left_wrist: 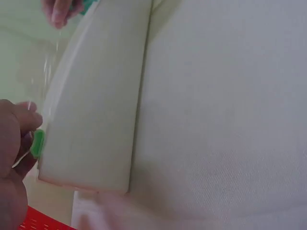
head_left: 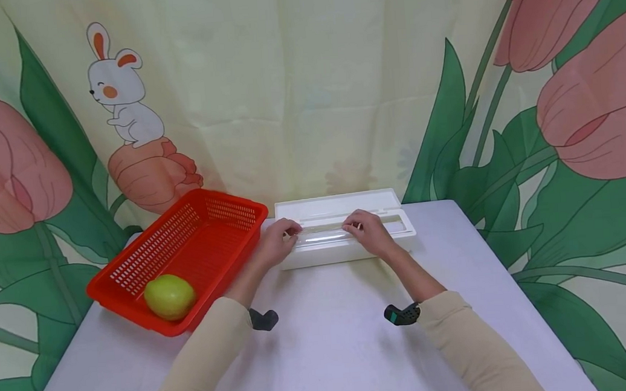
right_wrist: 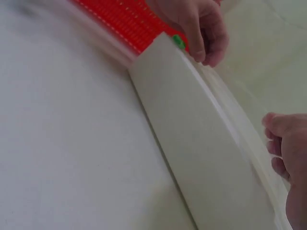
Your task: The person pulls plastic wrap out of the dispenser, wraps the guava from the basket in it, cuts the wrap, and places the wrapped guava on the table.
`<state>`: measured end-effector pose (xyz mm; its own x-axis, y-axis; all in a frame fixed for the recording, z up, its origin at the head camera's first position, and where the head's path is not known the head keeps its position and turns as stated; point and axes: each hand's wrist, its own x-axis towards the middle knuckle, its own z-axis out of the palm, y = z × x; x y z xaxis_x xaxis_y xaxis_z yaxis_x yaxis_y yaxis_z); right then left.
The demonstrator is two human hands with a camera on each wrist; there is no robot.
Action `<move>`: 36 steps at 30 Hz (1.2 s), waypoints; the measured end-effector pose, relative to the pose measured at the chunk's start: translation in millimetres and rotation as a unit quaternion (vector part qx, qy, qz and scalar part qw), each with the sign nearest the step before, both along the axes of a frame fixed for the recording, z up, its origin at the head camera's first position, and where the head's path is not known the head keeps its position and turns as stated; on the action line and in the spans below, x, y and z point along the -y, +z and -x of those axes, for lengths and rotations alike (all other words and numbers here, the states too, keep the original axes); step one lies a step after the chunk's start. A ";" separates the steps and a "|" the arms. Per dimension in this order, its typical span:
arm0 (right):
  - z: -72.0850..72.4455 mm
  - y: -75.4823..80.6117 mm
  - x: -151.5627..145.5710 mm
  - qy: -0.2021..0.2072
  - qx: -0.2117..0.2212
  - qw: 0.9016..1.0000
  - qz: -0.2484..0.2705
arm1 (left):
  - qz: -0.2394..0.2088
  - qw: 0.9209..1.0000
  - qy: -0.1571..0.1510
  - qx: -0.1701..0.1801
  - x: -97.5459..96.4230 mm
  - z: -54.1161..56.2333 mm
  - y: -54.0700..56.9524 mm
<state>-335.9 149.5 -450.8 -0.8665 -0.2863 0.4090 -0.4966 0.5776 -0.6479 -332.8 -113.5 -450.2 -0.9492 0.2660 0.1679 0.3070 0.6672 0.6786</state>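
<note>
The left hand (head_left: 279,241) has its thumb and fingertips pinched on a thin, see-through sheet of plastic film (head_left: 322,235). The right hand (head_left: 372,232) pinches the film too, with its fingers curled. The film goes from the left hand toward 3 o'clock, and from the right hand toward 9 o'clock. It is over a long white plastic box (head_left: 339,254), whose flat white lid (head_left: 335,204) is up at 12 o'clock. A red plastic basket with little holes (head_left: 207,245) is at 9 o'clock from the left hand. A round, shiny green fruit (head_left: 170,297) sits in the basket's 7 o'clock corner.
</note>
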 end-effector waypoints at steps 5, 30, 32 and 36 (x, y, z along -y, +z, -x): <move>-1.7 6.1 -0.4 0.002 -0.015 1.000 0.002 | -0.068 0.997 0.000 0.023 11.0 1.6 -1.5; -4.1 -5.7 -17.5 0.007 0.026 0.999 -0.036 | -0.122 0.992 -0.014 0.000 16.0 -11.9 22.8; -4.3 -6.7 -21.8 0.004 0.023 0.999 -0.035 | -0.120 0.993 -0.015 -0.002 16.0 -12.8 24.5; -4.3 -6.2 -30.6 -0.002 0.019 0.999 -0.038 | -0.115 0.993 -0.015 -0.001 18.0 -12.7 26.3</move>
